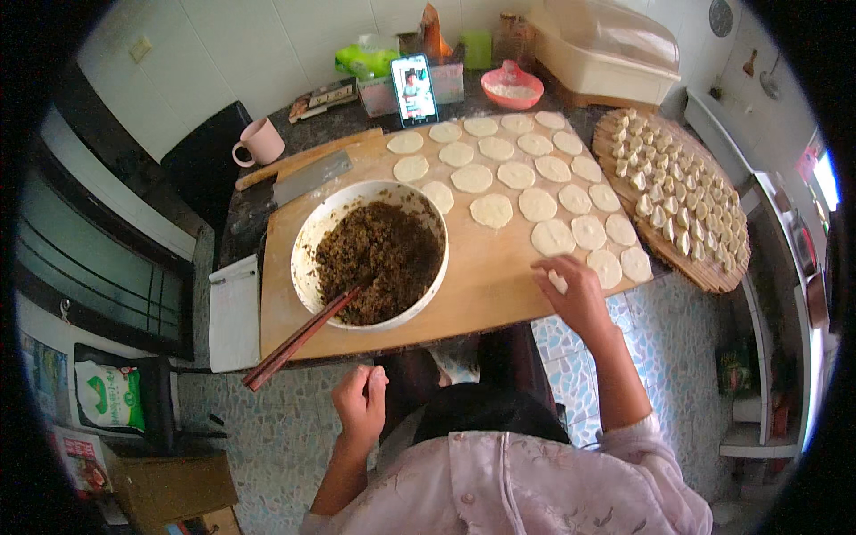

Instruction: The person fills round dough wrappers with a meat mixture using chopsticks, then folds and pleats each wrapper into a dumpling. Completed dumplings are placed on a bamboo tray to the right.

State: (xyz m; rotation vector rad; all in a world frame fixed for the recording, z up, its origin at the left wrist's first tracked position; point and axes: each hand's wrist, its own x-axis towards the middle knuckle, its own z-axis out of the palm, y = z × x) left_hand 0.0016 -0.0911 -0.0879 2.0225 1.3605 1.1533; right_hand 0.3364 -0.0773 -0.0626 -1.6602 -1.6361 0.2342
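My right hand [574,297] is over the front edge of a wooden board [481,281], its fingers bent downward. Between its thumb and fingers shows a small pale piece of dough [557,281]; whether it is gripped or lies on the board is hidden. My left hand [360,400] is curled in front of the board, thumb against the forefinger, with nothing visible in it. Rows of round dough wrappers [515,175] cover the board's right part. Left of them stands a white bowl [302,249] of dark, chopped filling [378,257]. Wooden chopsticks [301,342] lean in it, their ends past the board's edge.
To the right, a round slatted tray [618,194] holds many shaped dumplings [689,197]. A cleaver [313,177], a rolling pin [301,160] and a pink mug [261,142] lie left. Behind stand a propped phone [413,90] and a pink bowl of flour [513,93].
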